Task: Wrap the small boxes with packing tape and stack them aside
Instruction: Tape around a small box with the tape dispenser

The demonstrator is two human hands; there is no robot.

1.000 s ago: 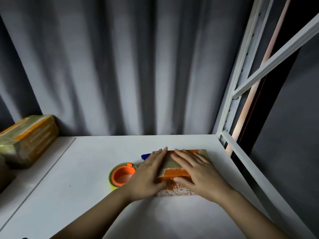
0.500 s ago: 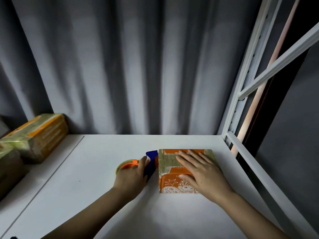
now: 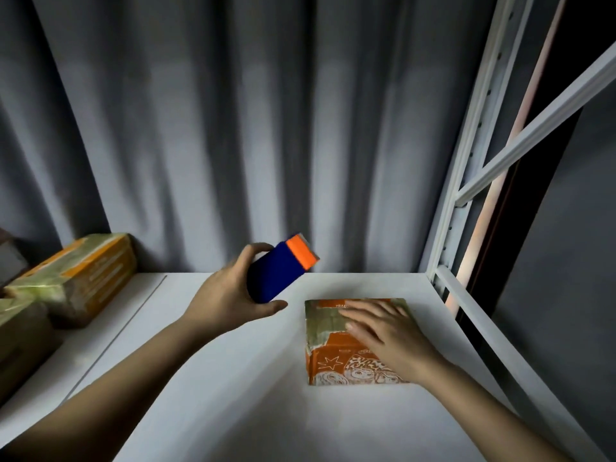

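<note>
Head view: left hand (image 3: pixel 226 296) grips the tape dispenser (image 3: pixel 278 270); right hand (image 3: pixel 383 331), fingers flat, presses a partly taped box (image 3: pixel 328 361). Wrapped boxes (image 3: pixel 80 276) sit stacked aside; this one seems unfinished.

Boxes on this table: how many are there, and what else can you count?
Orange box under the right hand, partly taped: 1
Wrapped boxes at the left: 2
Blue tape dispenser in the left hand: 1
Total: 4
</note>
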